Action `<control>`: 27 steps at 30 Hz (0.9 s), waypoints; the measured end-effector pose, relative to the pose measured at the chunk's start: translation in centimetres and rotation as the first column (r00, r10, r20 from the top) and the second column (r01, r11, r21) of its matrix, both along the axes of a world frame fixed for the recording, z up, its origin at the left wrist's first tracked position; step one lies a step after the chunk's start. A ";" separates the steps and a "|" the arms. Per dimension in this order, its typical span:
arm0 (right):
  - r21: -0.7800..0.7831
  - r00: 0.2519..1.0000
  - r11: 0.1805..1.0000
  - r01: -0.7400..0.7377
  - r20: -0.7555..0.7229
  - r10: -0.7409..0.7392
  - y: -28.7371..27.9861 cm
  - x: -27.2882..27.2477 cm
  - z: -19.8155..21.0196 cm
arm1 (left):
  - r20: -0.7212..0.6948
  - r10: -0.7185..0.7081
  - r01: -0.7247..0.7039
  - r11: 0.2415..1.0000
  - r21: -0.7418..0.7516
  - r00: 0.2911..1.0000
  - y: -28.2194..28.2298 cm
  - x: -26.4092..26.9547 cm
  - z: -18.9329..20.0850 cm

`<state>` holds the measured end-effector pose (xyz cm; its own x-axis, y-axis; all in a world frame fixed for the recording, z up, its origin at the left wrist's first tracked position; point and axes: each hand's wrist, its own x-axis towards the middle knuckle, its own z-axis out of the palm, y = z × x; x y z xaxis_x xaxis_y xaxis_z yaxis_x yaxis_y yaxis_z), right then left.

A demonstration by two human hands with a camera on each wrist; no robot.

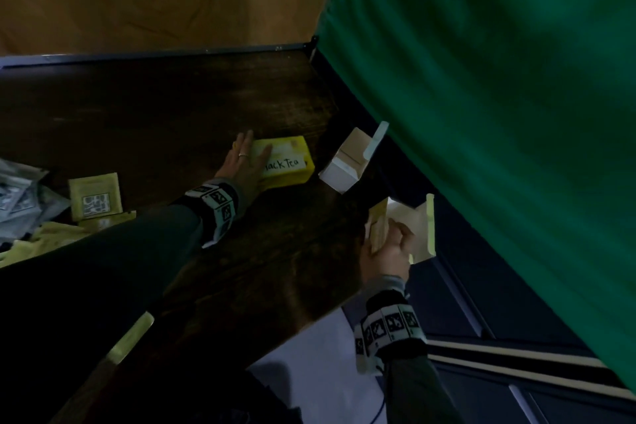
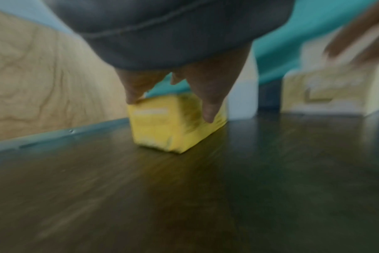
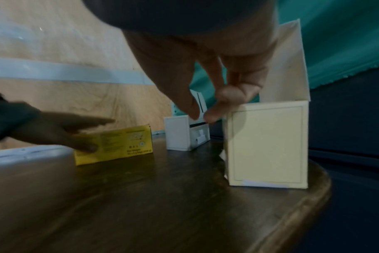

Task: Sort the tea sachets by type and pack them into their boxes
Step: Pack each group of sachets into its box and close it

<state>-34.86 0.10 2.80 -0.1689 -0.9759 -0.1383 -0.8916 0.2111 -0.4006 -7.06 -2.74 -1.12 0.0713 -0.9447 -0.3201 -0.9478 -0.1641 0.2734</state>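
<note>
A yellow box (image 1: 292, 162) marked "Black Tea" lies flat on the dark wooden table (image 1: 155, 113). My left hand (image 1: 246, 162) rests on its left end with straight, spread fingers. In the left wrist view the hand (image 2: 171, 106) touches the yellow box (image 2: 175, 128) on its top and side. A white box (image 1: 344, 163) stands open just right of it. At the table's right edge my right hand (image 1: 389, 244) grips the near wall of an open pale yellow box (image 1: 418, 231). In the right wrist view my right hand (image 3: 202, 115) meets the top corner of the pale box (image 3: 268, 145).
A heap of loose sachets (image 1: 94, 198), pale yellow and grey, lies at the table's left. A green cloth (image 1: 499, 79) hangs close over the right side behind the boxes. The table's rounded right edge (image 3: 318, 184) runs just under the pale box.
</note>
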 end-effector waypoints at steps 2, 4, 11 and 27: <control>0.120 0.997 0.993 -0.008 -0.081 0.018 -0.7 -0.6 0.0 | -0.030 -0.026 0.023 0.997 -0.076 0.999 0.7 -1.0 0.2; 0.164 0.993 0.986 0.010 -0.116 0.009 -1.0 -0.9 -0.2 | -0.050 -0.058 0.053 0.994 -0.098 0.997 2.9 -2.0 0.5; -0.307 0.983 0.933 -0.186 -0.063 0.175 4.9 2.0 -0.3 | -0.216 -0.081 0.090 0.995 0.033 0.973 16.4 -1.6 0.7; -0.318 0.934 0.900 -0.297 0.100 0.343 15.8 16.5 -1.9 | -0.296 -0.062 -0.021 0.962 -0.271 0.953 30.8 8.7 -1.3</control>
